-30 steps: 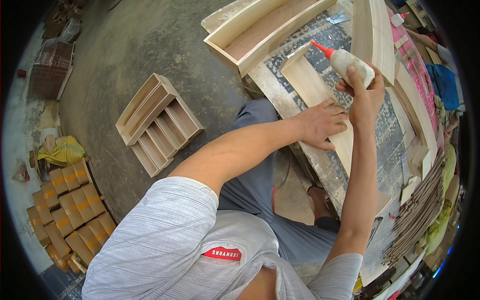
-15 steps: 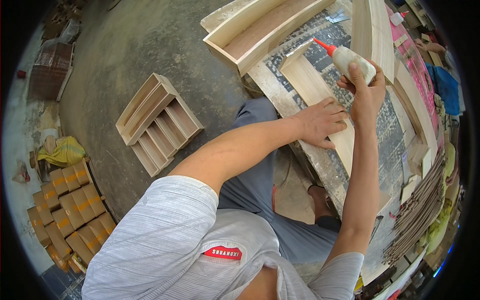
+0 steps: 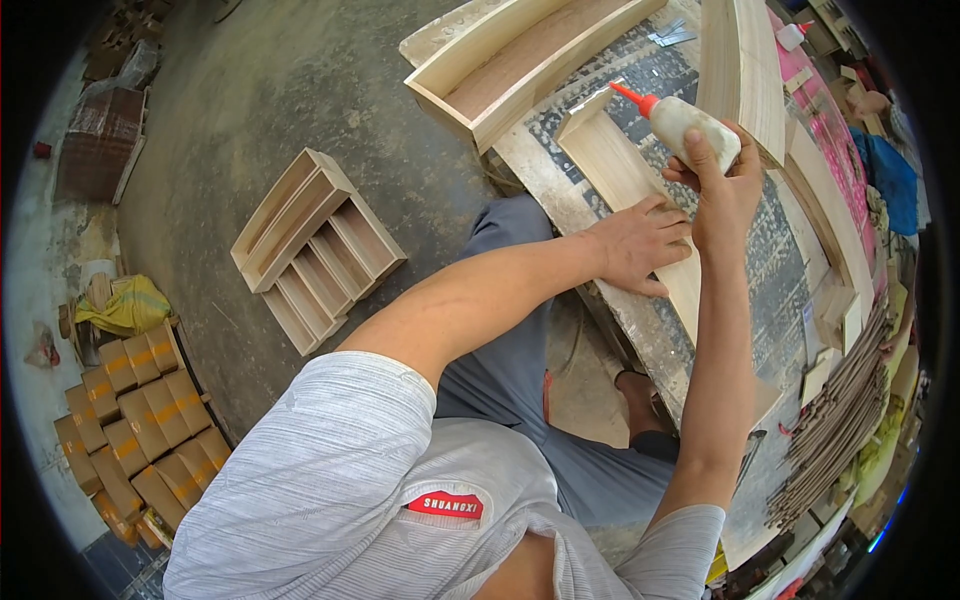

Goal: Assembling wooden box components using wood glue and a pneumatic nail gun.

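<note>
In my right hand is a squeeze bottle of pale glue, with a red cap and a long red nozzle. Its tip points left, at the top edge of a short upright end piece on a wooden board. A whitish bead shows along that edge. My left hand lies across the board lower down, fingers spread over its face and thumb apart. The board rests on a worn, paint-spotted worktable.
A long open wooden box lies at the table's far left. A curved wooden piece stands beyond the bottle. Thin metal strips lie between them. Wooden drawer frames sit on the floor; taped cartons are stacked at left.
My right hand has shifted the glue bottle slightly left, so the nozzle tip sits farther along the end piece's edge. My left hand and the board have barely moved.
</note>
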The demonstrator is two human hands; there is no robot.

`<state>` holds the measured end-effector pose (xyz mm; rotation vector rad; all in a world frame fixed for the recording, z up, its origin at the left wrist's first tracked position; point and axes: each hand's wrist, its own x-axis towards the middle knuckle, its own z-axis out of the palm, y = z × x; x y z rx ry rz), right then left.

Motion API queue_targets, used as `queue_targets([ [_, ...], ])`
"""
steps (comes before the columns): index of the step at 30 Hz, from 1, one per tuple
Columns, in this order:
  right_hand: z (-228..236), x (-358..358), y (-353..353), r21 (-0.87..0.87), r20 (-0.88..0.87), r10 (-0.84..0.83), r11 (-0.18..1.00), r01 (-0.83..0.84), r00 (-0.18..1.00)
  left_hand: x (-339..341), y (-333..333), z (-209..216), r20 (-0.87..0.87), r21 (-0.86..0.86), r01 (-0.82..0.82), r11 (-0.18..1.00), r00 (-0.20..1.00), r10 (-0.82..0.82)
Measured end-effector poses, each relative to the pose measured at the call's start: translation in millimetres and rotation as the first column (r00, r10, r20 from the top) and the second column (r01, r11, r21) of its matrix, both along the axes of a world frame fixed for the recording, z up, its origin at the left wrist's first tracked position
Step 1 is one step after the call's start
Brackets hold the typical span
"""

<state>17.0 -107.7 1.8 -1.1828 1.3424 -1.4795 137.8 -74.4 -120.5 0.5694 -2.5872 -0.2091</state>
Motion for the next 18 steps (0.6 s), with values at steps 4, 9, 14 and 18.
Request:
queue_targets([
  [4,0,2,1,0.006,0.001,0.004,1.000,-0.004,1.000,0,-1,3,0.036,-0.007,-0.002,1.000,0.999,0.002],
  [9,-1,3,4,0.008,0.011,0.018,1.000,-0.018,1.000,0,0,1,0.051,-0.023,-0.013,1.000,0.999,0.015],
  [14,-3,5,7,0.015,0.022,0.017,1.000,-0.017,1.000,0,0,-1,0.050,-0.054,-0.025,0.998,0.998,0.028],
  [18,-1,9,12,0.019,0.021,0.025,0.999,-0.026,0.999,1,0,1,0.102,0.010,-0.002,1.000,0.995,0.001],
])
